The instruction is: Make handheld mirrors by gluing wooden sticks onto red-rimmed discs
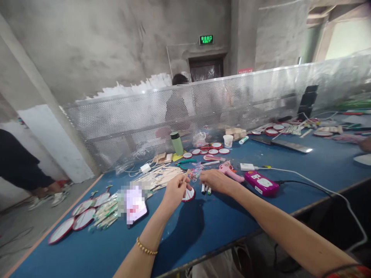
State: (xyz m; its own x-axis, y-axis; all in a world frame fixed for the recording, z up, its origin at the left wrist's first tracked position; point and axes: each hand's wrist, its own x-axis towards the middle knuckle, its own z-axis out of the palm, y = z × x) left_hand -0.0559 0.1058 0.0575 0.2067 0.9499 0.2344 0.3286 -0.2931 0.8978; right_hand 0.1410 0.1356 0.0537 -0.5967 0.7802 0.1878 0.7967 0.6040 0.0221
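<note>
My left hand (175,188) is closed with a thin wooden stick (188,174) pinched at its fingertips. Just beneath it lies a small round white disc with a red rim (189,194), partly covered by the hand. My right hand (213,180) has its fingers drawn together at the edge of a tangle of coloured strings (196,172); whatever they pinch is too small to make out. Several capped markers (206,189) lie below the right hand. Close beyond it rests a pink glue gun (230,172).
Wooden sticks (162,173) are heaped left of centre, near a lit phone (135,206). Red-rimmed discs (61,230) lie far left. A purple power strip (261,183) with cables sits right. Behind are a green bottle (177,144), a paper cup (228,141) and a perforated metal screen (139,119).
</note>
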